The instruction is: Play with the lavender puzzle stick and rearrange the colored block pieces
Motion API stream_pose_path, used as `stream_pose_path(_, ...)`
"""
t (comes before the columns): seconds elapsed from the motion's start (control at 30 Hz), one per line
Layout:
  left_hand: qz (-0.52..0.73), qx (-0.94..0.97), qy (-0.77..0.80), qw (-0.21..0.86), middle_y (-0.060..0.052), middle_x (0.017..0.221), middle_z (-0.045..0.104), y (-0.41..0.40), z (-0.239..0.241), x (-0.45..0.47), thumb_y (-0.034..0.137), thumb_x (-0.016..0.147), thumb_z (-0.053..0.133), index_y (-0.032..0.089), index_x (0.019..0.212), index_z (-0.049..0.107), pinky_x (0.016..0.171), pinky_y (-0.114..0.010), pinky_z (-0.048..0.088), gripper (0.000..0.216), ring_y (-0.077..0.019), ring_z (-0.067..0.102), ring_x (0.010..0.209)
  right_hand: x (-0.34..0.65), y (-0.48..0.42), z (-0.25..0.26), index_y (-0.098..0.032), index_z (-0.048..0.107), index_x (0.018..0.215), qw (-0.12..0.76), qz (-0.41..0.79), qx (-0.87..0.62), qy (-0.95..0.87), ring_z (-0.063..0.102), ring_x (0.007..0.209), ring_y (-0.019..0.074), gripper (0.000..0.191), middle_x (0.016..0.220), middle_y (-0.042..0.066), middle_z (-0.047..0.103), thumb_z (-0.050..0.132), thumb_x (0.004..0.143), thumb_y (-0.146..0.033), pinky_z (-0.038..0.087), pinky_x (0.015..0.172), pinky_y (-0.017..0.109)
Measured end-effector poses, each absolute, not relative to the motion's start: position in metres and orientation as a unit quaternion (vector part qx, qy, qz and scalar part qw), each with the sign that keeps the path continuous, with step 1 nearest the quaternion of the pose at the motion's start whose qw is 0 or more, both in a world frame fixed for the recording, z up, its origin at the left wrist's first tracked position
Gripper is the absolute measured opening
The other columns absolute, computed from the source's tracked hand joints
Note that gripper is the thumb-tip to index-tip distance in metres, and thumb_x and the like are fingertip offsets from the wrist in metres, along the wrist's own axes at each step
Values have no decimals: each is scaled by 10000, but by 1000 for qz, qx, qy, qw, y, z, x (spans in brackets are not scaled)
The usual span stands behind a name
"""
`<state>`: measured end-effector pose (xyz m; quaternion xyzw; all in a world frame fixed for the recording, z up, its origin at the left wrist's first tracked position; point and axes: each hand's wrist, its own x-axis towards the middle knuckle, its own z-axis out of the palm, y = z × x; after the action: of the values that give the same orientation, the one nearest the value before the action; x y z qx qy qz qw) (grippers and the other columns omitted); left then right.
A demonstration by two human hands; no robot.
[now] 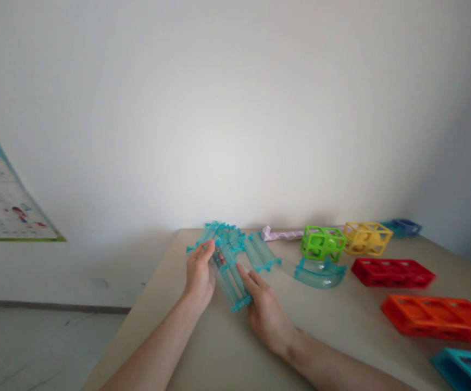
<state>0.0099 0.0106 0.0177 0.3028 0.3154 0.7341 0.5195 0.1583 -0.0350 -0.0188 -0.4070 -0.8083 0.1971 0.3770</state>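
Above the tabletop, both of my hands hold see-through teal plastic track pieces (232, 285), straight channels with raised side rails. My left hand (201, 274) grips the far end, its thumb on top. My right hand (265, 309) is closed around the near right side, index finger stretched along the rail. The held pieces meet or overlap between my hands; whether they are locked together I cannot tell. Just behind, a pile of similar teal pieces (231, 234) lies on the table. One straight teal track (262, 251) rests beside the pile, right of my hands.
On the table (214, 347) to the right are a curved teal track (320, 274), a green frame block (323, 243), a yellow frame block (368, 239), and red (393, 272), orange (439, 316) and blue (469, 369) blocks. A patterned lilac strip (284, 234) lies near the wall.
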Motion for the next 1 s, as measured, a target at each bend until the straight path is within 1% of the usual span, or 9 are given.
stream_pose_path(0.23,691,209,280,633,-10,697,659,13,21,1,218,654,761,127,786,644,544,-210,473,199,-87,578,547,159,-33,-22,-223,329,1443,392,189,-392,-810,553,1025,196,912,1076,87,560,344,593,107,456,933,343)
stream_pose_path(0.4,712,254,324,569,-3,674,661,16,17,0,260,631,785,127,758,654,548,-216,476,226,-102,605,571,160,-22,-25,-219,421,1377,420,193,-399,-792,558,997,196,841,1035,75,570,343,605,106,467,899,350)
stream_pose_path(0.53,723,286,349,524,-26,741,691,19,16,-5,316,631,794,118,802,682,582,-208,492,285,-110,636,636,170,-23,-14,-213,389,1365,541,117,-429,-714,525,969,212,628,1062,96,518,360,784,23,471,842,395)
stream_pose_path(0.63,730,263,326,540,-39,790,701,19,16,-8,330,655,779,121,841,692,613,-209,510,293,-107,642,653,173,-41,-3,-207,422,1301,629,22,-314,-711,510,949,220,452,1056,103,489,405,867,-84,463,779,381)
stream_pose_path(0.7,709,289,313,561,-37,800,693,15,15,-3,333,676,766,132,896,694,607,-218,516,306,-112,638,650,166,-59,0,-176,504,1195,588,3,-163,-792,529,834,193,315,944,80,517,437,888,-159,456,683,316)
stream_pose_path(0.8,647,370,310,590,-14,798,660,4,6,13,312,701,751,182,1056,671,625,-245,530,386,-111,617,642,145,-75,-6,-148,549,1030,532,11,-47,-845,501,626,114,158,752,9,565,423,939,-179,426,601,239)
stream_pose_path(0.87,592,447,318,591,-28,902,648,-5,-2,26,307,726,731,219,1151,638,672,-260,533,444,-129,622,727,134,-76,-11,-133,556,925,468,-23,-1,-883,532,656,110,225,698,5,570,354,980,-215,445,642,218)
stream_pose_path(0.93,513,564,329,556,-65,1009,639,-12,-13,38,309,722,734,205,1147,649,735,-261,521,445,-164,624,838,130,-72,-12,-128,561,879,389,-31,-21,-920,561,710,112,282,703,15,576,354,991,-283,458,688,207)
stream_pose_path(1.0,448,657,320,515,-76,996,633,-16,-22,46,338,728,720,196,1114,660,763,-263,510,416,-182,615,875,134,-69,-8,-134,569,898,333,-19,-76,-940,581,771,119,296,744,27,584,385,982,-351,469,719,209)
